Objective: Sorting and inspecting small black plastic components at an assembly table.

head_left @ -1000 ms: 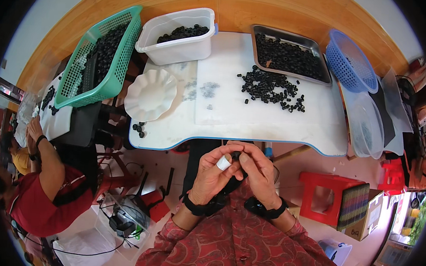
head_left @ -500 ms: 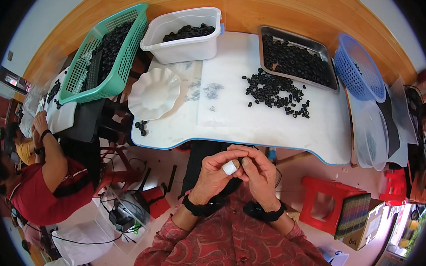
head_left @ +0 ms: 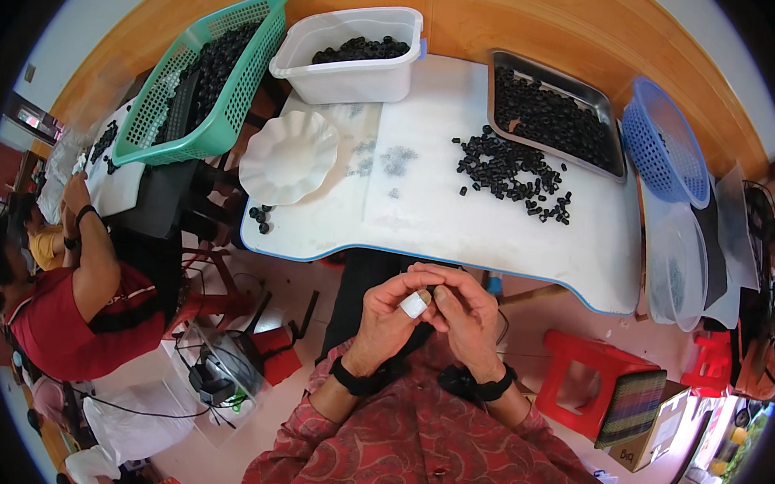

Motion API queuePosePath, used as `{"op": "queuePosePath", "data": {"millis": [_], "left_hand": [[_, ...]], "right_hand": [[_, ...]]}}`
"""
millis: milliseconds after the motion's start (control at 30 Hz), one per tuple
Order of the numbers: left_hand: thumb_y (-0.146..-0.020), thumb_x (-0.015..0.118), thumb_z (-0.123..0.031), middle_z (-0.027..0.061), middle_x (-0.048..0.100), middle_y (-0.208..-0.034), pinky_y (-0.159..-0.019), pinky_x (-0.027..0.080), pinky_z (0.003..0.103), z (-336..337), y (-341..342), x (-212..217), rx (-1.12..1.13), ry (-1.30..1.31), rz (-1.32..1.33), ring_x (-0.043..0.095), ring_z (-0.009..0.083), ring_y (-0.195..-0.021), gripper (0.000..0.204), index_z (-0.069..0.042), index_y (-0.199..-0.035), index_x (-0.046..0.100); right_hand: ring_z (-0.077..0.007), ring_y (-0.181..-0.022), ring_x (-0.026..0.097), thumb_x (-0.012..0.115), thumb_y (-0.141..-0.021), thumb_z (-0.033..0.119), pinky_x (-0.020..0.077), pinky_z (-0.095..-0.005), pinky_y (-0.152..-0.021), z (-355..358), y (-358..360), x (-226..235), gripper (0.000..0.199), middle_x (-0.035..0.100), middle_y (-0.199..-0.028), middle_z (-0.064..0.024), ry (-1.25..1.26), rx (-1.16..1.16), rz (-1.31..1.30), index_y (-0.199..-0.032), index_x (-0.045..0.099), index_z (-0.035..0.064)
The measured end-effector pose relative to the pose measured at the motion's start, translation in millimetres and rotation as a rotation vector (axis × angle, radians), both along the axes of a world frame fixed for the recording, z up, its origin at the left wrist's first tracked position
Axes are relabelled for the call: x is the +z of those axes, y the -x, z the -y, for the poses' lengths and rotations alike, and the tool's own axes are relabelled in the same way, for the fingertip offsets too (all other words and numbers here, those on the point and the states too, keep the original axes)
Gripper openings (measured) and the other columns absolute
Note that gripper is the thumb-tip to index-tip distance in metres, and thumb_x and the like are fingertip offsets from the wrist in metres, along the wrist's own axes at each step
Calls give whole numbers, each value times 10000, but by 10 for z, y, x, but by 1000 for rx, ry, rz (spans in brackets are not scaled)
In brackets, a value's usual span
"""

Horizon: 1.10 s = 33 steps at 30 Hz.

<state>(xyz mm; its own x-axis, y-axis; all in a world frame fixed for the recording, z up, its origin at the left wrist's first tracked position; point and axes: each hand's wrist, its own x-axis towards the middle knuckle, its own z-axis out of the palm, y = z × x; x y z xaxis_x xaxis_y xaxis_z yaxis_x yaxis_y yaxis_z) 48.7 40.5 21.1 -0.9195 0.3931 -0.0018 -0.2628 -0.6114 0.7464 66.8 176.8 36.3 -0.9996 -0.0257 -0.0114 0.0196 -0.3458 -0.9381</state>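
Note:
My left hand (head_left: 392,317) and my right hand (head_left: 467,321) meet in front of my chest, just off the table's near edge. Both are closed, fingertips pressed together around a small black part (head_left: 431,292) that they almost wholly hide. White tape wraps my left thumb. Beyond the hands, small black cylindrical parts (head_left: 513,180) lie loose on the white tabletop (head_left: 458,233). More black pieces fill a metal tray (head_left: 621,158) behind them. A scalloped white dish (head_left: 288,158) stands on the left, with several rounder black pieces (head_left: 260,215) by its near side.
A white tub (head_left: 347,84) and a green basket (head_left: 205,136), both holding black pieces, stand far left. At the right are a blue basket (head_left: 664,143) and a clear plastic bowl (head_left: 677,266). A red stool (head_left: 569,370) stands below. A person in red (head_left: 94,314) sits at left.
The view has shifted slightly, so the table and trays sit a little farther right. My hands stay together; the dark part between the fingertips shows less than before.

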Motion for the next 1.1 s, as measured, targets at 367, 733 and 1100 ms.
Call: {"op": "queuePosePath", "data": {"millis": [367, 733, 1100], "left_hand": [[-935, 591, -43, 30, 615, -985, -732, 490, 247, 91, -54, -82, 93, -25, 62, 564, 95, -827, 220, 23, -1142, 624], [-933, 597, -47, 46, 632, -1022, -790, 502, 274, 365, -103, -125, 34, -231, 87, 603, 121, -903, 220, 19, -1139, 633], [-918, 594, 22, 101, 659, -1012, -761, 556, 281, 491, -154, -132, -46, -250, 189, 650, 166, -883, 190, 21, -1094, 665]], "right_hand": [[-59, -960, 517, 482, -1032, 266, 427, -200, -780, 257, -26, -41, 408, 593, -1257, -57, -12, 59, 91, -1335, 481, -9], [-39, -818, 447, 489, -1027, 340, 398, -185, -722, 509, -83, 66, 435, 574, -1051, 12, -4, 89, 121, -1329, 498, 27], [-111, -1008, 545, 559, -992, 280, 474, -252, -861, 423, -113, 150, 446, 549, -1252, -81, 29, 230, 176, -1325, 511, -14]]}}
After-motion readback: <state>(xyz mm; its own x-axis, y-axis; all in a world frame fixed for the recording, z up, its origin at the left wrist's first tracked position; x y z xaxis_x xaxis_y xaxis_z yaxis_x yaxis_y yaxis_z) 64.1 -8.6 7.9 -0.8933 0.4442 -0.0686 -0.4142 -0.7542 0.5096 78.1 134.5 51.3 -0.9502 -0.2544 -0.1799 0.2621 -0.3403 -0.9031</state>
